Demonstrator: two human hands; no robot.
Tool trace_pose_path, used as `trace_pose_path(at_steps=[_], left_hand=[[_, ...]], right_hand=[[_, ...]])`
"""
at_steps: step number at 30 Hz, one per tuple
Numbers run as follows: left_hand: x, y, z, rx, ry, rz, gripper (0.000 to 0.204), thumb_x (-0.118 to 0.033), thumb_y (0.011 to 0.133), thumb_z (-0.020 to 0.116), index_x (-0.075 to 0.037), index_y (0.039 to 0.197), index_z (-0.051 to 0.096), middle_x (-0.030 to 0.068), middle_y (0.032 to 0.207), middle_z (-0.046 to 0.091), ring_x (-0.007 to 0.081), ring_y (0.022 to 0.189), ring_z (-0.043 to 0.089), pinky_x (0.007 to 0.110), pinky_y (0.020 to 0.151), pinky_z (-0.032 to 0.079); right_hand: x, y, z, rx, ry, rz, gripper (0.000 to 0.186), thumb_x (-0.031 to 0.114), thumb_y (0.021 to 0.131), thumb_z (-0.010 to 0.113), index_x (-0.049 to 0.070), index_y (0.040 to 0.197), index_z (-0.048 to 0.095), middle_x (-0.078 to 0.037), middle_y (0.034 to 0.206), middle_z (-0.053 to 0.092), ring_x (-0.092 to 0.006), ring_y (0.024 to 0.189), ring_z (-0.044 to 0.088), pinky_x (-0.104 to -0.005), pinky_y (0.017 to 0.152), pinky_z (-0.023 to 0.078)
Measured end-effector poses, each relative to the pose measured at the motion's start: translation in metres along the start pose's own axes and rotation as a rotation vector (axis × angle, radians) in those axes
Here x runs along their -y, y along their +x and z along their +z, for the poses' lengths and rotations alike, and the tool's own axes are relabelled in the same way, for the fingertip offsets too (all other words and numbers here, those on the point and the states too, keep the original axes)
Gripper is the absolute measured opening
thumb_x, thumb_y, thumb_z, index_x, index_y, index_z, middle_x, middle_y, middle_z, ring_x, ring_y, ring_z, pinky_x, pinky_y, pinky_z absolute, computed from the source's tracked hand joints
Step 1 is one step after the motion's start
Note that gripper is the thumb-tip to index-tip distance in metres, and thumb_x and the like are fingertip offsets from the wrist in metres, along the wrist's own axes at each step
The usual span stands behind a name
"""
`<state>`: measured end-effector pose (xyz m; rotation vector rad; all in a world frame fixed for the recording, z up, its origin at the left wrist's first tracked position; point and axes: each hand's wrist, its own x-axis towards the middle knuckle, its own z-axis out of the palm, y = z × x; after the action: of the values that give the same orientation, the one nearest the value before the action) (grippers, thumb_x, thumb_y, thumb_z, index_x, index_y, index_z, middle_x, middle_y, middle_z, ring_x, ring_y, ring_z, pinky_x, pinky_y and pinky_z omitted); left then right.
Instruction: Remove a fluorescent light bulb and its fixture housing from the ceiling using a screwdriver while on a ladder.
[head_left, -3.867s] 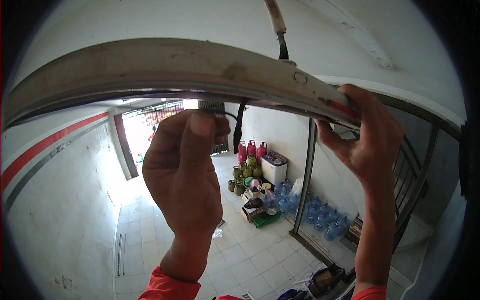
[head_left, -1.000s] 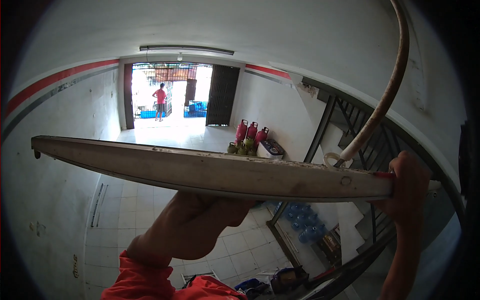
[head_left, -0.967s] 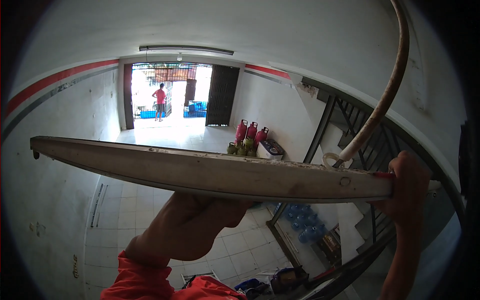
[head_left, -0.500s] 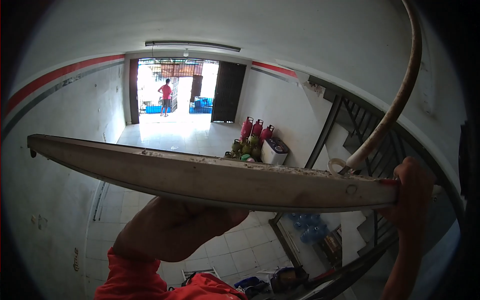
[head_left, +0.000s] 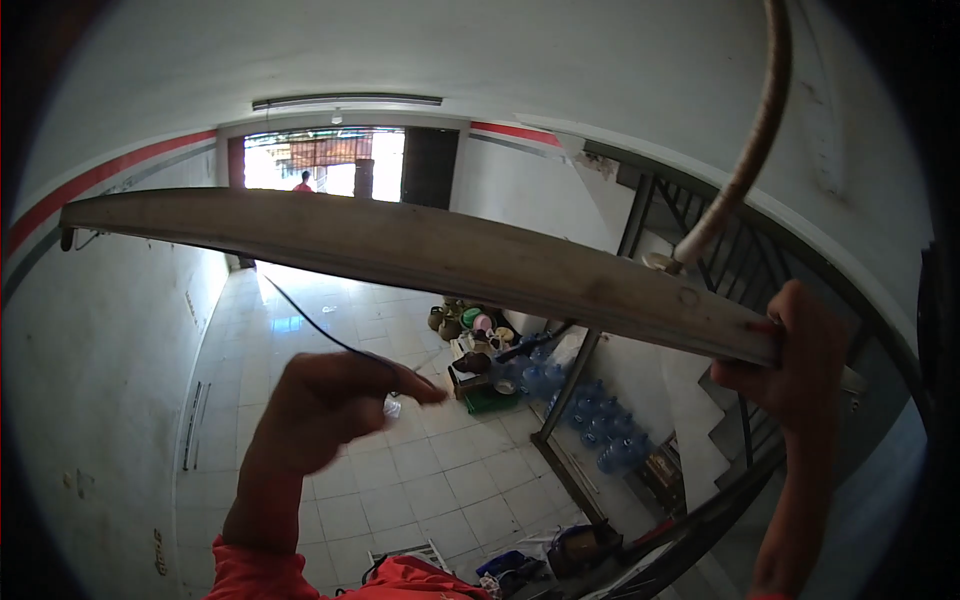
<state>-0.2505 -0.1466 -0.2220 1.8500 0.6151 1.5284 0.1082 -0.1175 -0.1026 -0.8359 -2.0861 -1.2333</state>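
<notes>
A long, dirty off-white light fixture (head_left: 400, 239), like a fluorescent lamp batten, spans the view at a tilt, its right end lower. My right hand (head_left: 800, 375) grips that right end, fingers over the top and thumb beneath. A worn whitish conduit pipe (head_left: 752, 150) comes down from the ceiling to the fixture's top near that hand. Below the fixture and apart from it, my left hand (head_left: 335, 405) is closed, thumb and forefinger pinching a thin dark wire (head_left: 318, 322). The wire curves up and left toward the fixture; its far end is hard to make out.
Far below is a white tiled floor (head_left: 400, 460). Several blue water jugs (head_left: 600, 420) and round gas cylinders (head_left: 450, 325) stand there beside a staircase railing (head_left: 755, 255). Another tube lamp (head_left: 347, 101) hangs at the far ceiling. A person (head_left: 304, 182) shows at the bright doorway.
My left hand has come off the fixture's underside, dropped lower and now pinches the dark wire. The fixture's left part has swung upward. My right hand stays on its end. The view tilts further down.
</notes>
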Motion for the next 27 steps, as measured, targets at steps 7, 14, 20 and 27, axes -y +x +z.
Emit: trace_pose_path(at_steps=[7,14,20,27], left_hand=[[0.021,0.031,0.001,-0.291,-0.458,0.224,0.113,-0.068,0.060,0.068,0.003,0.137,0.025,0.0209,0.137,0.036,0.0195,0.096,0.052,0.031,0.077,0.047],[-0.038,0.085,0.051,-0.158,-1.018,0.459,0.044,-0.035,0.088,0.055,-0.006,0.118,0.042,0.0147,0.111,0.057,0.0271,0.110,0.052,0.047,0.101,0.036],[-0.047,0.118,0.053,-0.176,-0.967,0.494,0.013,-0.016,0.087,0.055,-0.011,0.090,0.043,0.0046,0.082,0.055,0.0191,0.087,0.058,0.043,0.095,0.041],[-0.049,0.110,0.057,-0.060,-0.941,0.575,0.011,-0.010,0.087,0.054,-0.009,0.095,0.045,0.0065,0.085,0.056,0.0204,0.091,0.058,0.043,0.097,0.039]], right_hand=[[0.006,0.007,0.005,-0.019,0.052,0.031,0.056,0.033,0.048,0.083,0.010,0.072,0.038,-0.004,0.062,0.041,-0.0216,0.051,0.047,-0.0346,0.044,0.039],[0.023,0.006,0.004,-0.122,-0.051,-0.023,0.061,0.060,0.058,0.072,0.010,0.069,0.038,-0.002,0.062,0.039,-0.0166,0.050,0.046,-0.0316,0.043,0.039],[0.014,0.033,-0.006,-0.147,0.174,-0.024,0.072,0.076,0.060,0.060,0.009,0.075,0.039,-0.001,0.063,0.035,-0.0131,0.048,0.038,-0.0269,0.043,0.033],[0.044,0.084,-0.021,-0.166,0.924,0.435,0.049,0.053,0.083,0.056,0.004,0.086,0.052,-0.001,0.060,0.047,-0.0072,0.054,0.042,-0.0244,0.047,0.033]])
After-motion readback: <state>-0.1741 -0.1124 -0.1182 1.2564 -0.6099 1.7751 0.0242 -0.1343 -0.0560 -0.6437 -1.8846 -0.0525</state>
